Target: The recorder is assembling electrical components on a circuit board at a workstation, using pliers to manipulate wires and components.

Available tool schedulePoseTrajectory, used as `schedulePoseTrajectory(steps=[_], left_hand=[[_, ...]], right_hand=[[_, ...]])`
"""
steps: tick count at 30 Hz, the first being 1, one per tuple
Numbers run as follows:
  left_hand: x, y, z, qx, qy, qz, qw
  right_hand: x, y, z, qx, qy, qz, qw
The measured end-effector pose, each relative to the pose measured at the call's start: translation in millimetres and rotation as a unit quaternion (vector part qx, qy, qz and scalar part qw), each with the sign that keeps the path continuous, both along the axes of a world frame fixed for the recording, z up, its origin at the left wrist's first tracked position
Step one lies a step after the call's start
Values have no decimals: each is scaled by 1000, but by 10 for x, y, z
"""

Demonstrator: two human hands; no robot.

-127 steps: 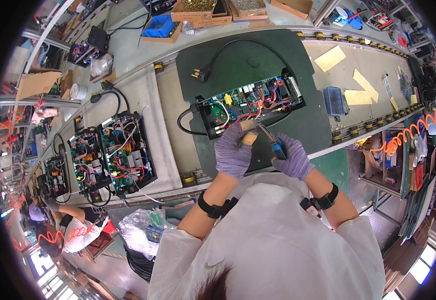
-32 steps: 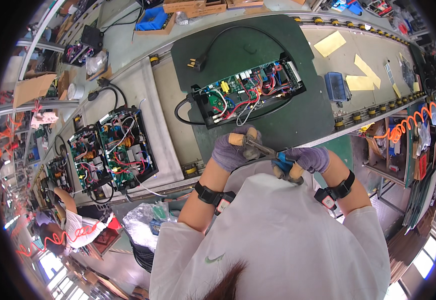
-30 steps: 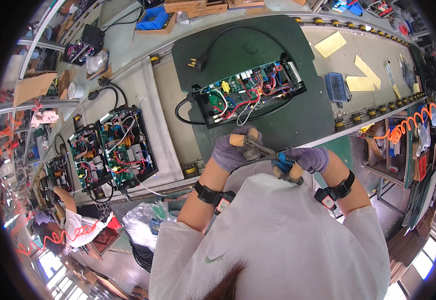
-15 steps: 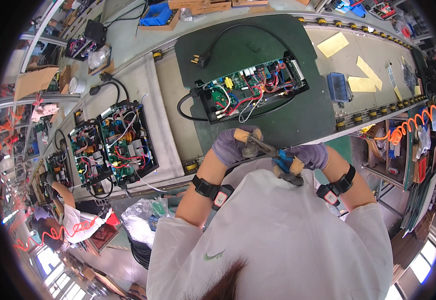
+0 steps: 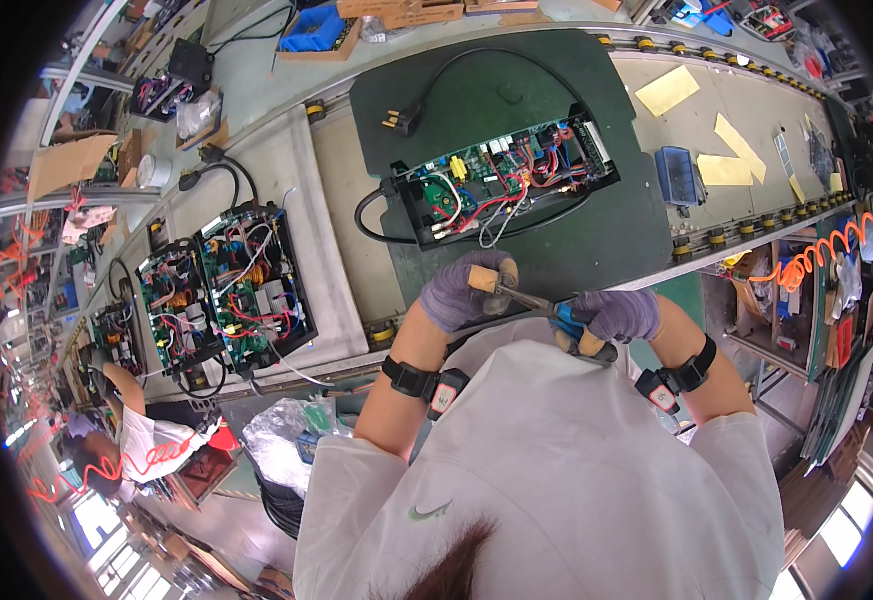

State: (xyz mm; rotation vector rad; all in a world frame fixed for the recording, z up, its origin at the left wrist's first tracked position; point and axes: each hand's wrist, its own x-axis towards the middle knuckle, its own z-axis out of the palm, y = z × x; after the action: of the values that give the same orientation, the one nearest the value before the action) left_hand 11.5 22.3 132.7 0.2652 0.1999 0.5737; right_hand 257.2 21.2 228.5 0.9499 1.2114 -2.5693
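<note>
Both hands wear purple-grey gloves with tan fingertip covers, and they meet just in front of my chest at the bench's near edge. My right hand (image 5: 616, 318) is closed round the blue handles of a pair of pliers (image 5: 566, 322). The metal nose of the pliers points left, toward my left hand (image 5: 466, 290). My left hand's fingers are pinched together at that nose; anything between them is too small to make out. Beyond my hands, an open black electronics unit (image 5: 506, 175) with circuit boards, coloured wires and a black power cord lies on a dark green mat (image 5: 596, 240).
To the left, more open electronics units (image 5: 256, 280) stand on the line. A blue bin (image 5: 678, 175) and yellow sheets (image 5: 731, 165) lie right of the mat. An orange coiled hose (image 5: 826, 245) hangs at right. Another person (image 5: 151, 445) works at far left.
My left fingers have turned slightly at the pliers' nose, and my right hand has shifted a little round the handles. The electronics unit on the mat has stayed put.
</note>
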Motion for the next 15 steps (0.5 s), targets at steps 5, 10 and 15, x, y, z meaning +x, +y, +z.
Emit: schedulePoseTrajectory(steps=[5, 10, 15], left_hand=[[32, -3, 173, -49, 101, 86, 990], [121, -97, 169, 175, 370, 238, 881], [202, -93, 203, 112, 499, 199, 836]], right_hand=[[-59, 30, 226, 259, -206, 121, 936], [-293, -26, 461, 487, -448, 222, 716], [-346, -49, 471, 491, -514, 204, 673]])
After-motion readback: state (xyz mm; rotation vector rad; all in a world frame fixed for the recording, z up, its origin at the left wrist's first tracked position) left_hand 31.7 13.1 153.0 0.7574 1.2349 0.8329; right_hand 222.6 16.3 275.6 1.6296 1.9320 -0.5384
